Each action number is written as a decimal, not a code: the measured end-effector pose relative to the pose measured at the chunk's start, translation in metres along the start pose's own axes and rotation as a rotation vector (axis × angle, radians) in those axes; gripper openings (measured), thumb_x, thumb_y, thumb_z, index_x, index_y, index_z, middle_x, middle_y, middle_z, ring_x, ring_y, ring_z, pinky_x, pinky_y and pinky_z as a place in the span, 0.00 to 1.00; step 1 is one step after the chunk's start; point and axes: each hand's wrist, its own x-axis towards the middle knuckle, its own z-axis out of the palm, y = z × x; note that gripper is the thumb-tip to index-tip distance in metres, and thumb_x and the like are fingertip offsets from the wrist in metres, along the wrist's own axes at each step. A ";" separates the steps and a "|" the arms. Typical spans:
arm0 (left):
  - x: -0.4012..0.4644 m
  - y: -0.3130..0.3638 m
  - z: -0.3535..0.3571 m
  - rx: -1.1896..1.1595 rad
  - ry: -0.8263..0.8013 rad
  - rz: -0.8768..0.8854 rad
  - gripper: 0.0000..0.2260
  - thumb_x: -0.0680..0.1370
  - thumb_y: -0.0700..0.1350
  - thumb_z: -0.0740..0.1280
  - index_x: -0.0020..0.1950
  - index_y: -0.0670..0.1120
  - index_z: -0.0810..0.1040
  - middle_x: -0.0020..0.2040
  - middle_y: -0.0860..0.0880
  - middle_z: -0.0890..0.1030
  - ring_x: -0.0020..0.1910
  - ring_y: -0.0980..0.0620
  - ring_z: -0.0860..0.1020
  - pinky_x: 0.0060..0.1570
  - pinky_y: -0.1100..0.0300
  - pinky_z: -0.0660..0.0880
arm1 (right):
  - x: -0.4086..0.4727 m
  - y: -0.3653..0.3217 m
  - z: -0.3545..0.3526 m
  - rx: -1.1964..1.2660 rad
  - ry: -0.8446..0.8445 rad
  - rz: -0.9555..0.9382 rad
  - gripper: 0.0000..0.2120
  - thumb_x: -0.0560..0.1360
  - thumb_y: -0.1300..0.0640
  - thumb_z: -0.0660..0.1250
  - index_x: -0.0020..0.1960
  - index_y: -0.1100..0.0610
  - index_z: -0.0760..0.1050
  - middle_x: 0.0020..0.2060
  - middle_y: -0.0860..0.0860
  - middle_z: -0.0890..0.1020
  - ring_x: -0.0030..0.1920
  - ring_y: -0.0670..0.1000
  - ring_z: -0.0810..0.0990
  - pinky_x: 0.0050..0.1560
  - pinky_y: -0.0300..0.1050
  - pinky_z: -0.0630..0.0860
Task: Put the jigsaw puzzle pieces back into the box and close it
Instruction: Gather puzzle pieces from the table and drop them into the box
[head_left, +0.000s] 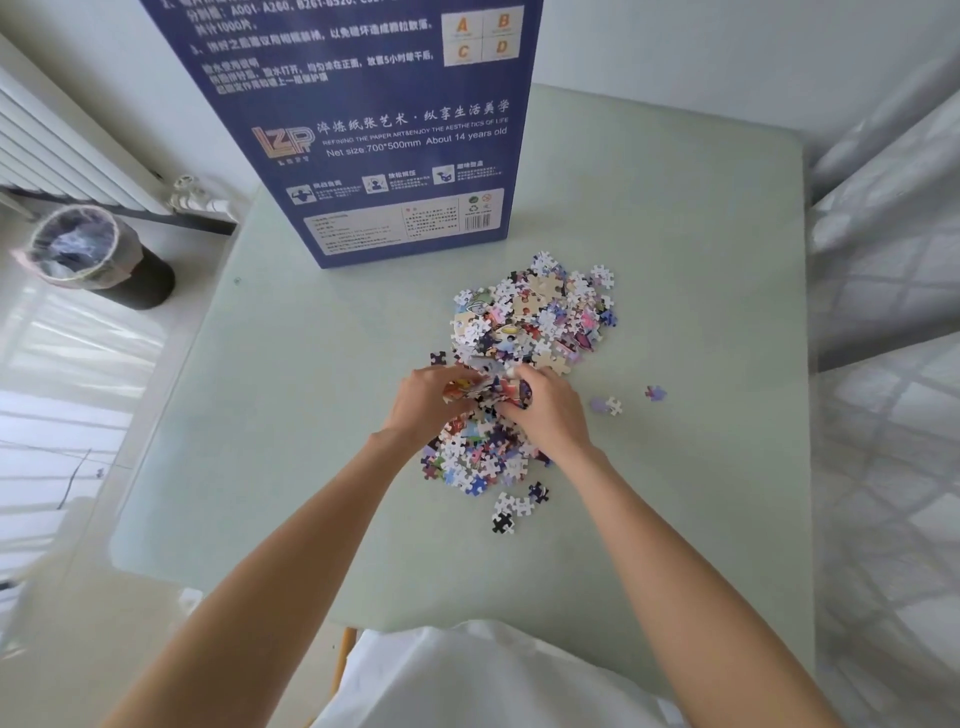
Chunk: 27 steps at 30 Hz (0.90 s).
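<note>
A heap of colourful jigsaw puzzle pieces (535, 317) lies on the pale green table (701, 260). A tall blue puzzle box (363, 130) stands upright at the table's far side, its top out of view. My left hand (423, 402) and my right hand (548, 410) meet over the near part of the heap. Both curl around a bunch of pieces (485, 389) held between them. More pieces (478, 457) lie spread under my wrists.
Stray pieces lie to the right (613, 405), (655, 393) and near me (511, 512). A lined waste bin (93, 254) stands on the floor to the left by a white radiator (62, 150). Sheer curtains (883, 312) hang on the right.
</note>
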 end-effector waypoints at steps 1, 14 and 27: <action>0.000 0.001 -0.001 -0.006 0.007 0.002 0.16 0.72 0.43 0.72 0.59 0.48 0.80 0.54 0.48 0.82 0.43 0.58 0.77 0.46 0.72 0.69 | 0.000 0.000 -0.001 0.007 0.011 -0.010 0.18 0.71 0.50 0.71 0.59 0.54 0.75 0.49 0.51 0.80 0.45 0.50 0.77 0.43 0.43 0.74; 0.005 -0.018 -0.017 -0.010 0.014 -0.034 0.13 0.71 0.42 0.73 0.56 0.47 0.82 0.54 0.45 0.81 0.49 0.49 0.78 0.49 0.59 0.74 | -0.008 0.006 -0.013 0.229 0.109 0.068 0.12 0.68 0.59 0.75 0.47 0.57 0.75 0.41 0.48 0.82 0.37 0.48 0.80 0.42 0.44 0.78; -0.010 0.025 -0.099 -0.194 0.141 0.174 0.11 0.71 0.44 0.73 0.52 0.52 0.83 0.56 0.51 0.81 0.44 0.59 0.79 0.45 0.68 0.77 | -0.020 -0.052 -0.086 0.362 0.146 -0.014 0.17 0.66 0.58 0.75 0.54 0.53 0.77 0.44 0.43 0.82 0.42 0.46 0.82 0.47 0.37 0.78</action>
